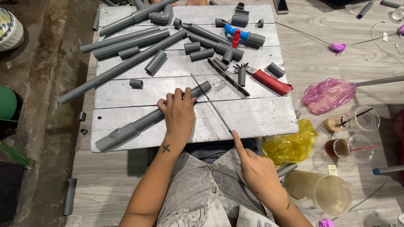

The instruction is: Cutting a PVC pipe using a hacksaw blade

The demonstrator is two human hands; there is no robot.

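Pipe: long grey plastic pipe with a tee fitting on its near-left end, lying diagonally on the near half of the grey metal work board, flat on it.
Left hand: left hand palm-down over the pipe's middle, fingers curled over it, pinning it to the board.
Blade: thin bare hacksaw blade, running from the board's near edge up across the pipe's upper end, resting on the pipe just right of the left hand.
Right hand: right hand at the board's near edge, fingers pinched on the blade's near end, index finger stretched along it.
Board middle: loose short grey pipe offcuts and longer grey pipes scattered, well apart from the held pipe.
Board far side: blue-and-red valve fitting.
Board right: red-handled cutter, near the edge.
Off board, right: pink plastic bag, yellow plastic bag, clear plastic cups on the floor.
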